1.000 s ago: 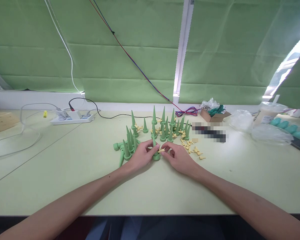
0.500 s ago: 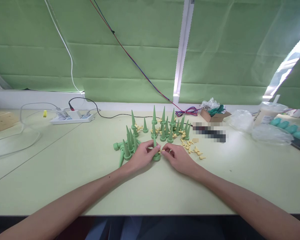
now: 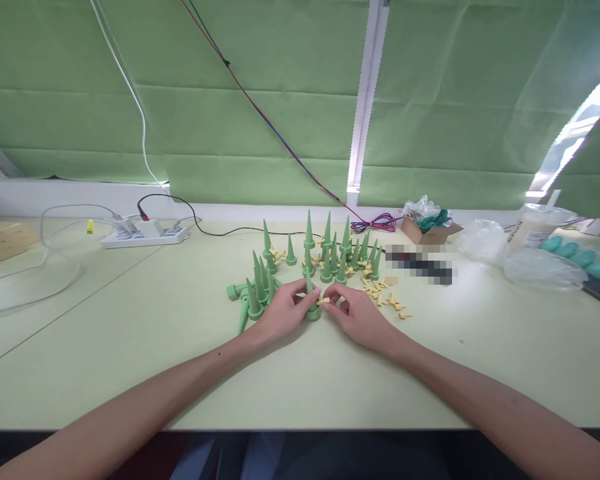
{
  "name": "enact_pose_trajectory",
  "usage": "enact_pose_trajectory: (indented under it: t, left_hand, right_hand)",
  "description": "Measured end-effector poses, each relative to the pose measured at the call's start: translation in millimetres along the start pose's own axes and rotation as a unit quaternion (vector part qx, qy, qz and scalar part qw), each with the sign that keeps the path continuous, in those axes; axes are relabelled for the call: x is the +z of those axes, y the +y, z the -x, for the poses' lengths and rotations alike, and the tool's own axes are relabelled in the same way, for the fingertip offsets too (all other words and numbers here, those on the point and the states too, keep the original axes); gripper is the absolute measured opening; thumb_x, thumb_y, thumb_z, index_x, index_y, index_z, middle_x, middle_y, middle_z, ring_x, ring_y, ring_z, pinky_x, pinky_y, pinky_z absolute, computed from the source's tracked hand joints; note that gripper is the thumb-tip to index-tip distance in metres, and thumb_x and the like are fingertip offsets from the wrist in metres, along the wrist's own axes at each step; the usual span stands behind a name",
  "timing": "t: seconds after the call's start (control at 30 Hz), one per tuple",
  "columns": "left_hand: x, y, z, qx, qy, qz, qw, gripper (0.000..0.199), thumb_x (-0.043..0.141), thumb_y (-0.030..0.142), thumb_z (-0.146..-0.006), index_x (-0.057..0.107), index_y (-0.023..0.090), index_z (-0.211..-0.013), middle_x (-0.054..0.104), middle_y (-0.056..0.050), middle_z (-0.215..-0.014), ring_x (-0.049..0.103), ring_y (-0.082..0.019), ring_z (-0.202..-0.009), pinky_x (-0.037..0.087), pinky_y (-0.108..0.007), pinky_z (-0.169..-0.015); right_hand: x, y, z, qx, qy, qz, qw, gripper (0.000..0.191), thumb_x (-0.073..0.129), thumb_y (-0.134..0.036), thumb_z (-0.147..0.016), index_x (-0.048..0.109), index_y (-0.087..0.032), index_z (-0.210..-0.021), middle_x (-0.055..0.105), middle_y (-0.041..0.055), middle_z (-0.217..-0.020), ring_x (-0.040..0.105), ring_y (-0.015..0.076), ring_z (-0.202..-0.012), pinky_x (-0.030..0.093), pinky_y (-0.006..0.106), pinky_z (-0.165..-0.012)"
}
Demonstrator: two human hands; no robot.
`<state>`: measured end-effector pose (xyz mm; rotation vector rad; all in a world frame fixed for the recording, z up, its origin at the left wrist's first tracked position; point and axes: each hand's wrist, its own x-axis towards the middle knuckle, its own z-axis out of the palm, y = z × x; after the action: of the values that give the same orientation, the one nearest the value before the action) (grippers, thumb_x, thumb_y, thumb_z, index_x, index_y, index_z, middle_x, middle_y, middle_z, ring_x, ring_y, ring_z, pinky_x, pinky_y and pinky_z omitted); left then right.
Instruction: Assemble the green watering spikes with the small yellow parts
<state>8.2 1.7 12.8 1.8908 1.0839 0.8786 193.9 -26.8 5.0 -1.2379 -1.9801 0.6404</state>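
Note:
My left hand (image 3: 287,309) is closed around a green plastic cone-shaped spike (image 3: 313,313), which stands upright on its round base. Between the fingertips of my right hand (image 3: 357,316) is a small yellow plastic piece (image 3: 324,301), its thin end against the side of that spike. Whether the tip sits inside a hole cannot be made out. Behind my hands stand several more green spikes (image 3: 341,272), many with yellow pieces by their bases. To the left, other green spikes (image 3: 254,305) stand or lie in a group. Loose yellow pieces (image 3: 394,302) lie scattered right of my right hand.
A white power strip (image 3: 145,235) with plugs and cables lies at the back left, a cardboard box (image 3: 5,241) beyond it. At the back right are a small open carton (image 3: 430,231), plastic bags (image 3: 545,269), a lidded cup (image 3: 535,227) and teal items (image 3: 580,257).
More of the yellow piece now shows between my right fingertips and the spike. Both hands stay almost in the same place.

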Motion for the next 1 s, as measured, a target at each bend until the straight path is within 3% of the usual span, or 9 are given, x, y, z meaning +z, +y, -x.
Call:
enact_pose_trajectory:
  t: [0.33, 0.63, 0.8, 1.0]
  left_hand:
    - [0.5, 0.7, 0.4, -0.003, -0.014, 0.007, 1.000, 0.032, 0.052, 0.046, -0.092, 0.057, 0.018, -0.080, 0.040, 0.008, -0.042, 0.036, -0.009, -0.038, 0.028, -0.023, -0.042]
    - [0.6, 2.7, 1.1, -0.004, -0.018, 0.007, 1.000, 0.031, 0.052, 0.046, -0.092, 0.058, 0.017, -0.081, 0.042, 0.007, -0.045, 0.037, -0.009, -0.039, 0.029, -0.023, -0.042]
    - [0.7, 2.0, 1.4, 0.007, -0.004, 0.003, 1.000, 0.033, 0.052, 0.047, -0.091, 0.059, 0.017, -0.079, 0.041, 0.007, -0.045, 0.036, -0.009, -0.040, 0.029, -0.023, -0.042]
    - [1.0, 0.6, 1.1, 0.014, 0.005, -0.002, 1.000, 0.033, 0.052, 0.047, -0.091, 0.059, 0.017, -0.078, 0.044, 0.006, -0.048, 0.037, -0.009, -0.042, 0.029, -0.023, -0.043]
  right_hand:
    - [0.2, 2.0, -1.2, -0.014, -0.004, 0.011, 1.000, 0.013, 0.051, -0.027, -0.094, 0.060, -0.021, -0.089, 0.066, -0.0011, -0.082, 0.050, 0.0124, -0.061, 0.035, 0.026, -0.060]
    - [2.3, 3.7, -1.8, -0.004, 0.000, 0.035, 0.999, 0.027, 0.046, -0.032, -0.098, 0.058, -0.019, -0.077, 0.062, -0.0009, -0.069, 0.050, 0.0136, -0.061, 0.032, 0.026, -0.059]
    - [-0.2, -1.5, -0.4, 0.013, -0.008, 0.006, 1.000, 0.018, 0.050, -0.035, -0.095, 0.059, -0.021, -0.090, 0.067, 0.0004, -0.083, 0.051, 0.0130, -0.059, 0.036, 0.027, -0.060]
    - [-0.1, -0.5, -0.3, 0.004, -0.007, 0.007, 1.000, 0.013, 0.053, -0.032, -0.093, 0.057, -0.021, -0.089, 0.066, -0.0001, -0.084, 0.050, 0.0120, -0.057, 0.036, 0.027, -0.060]
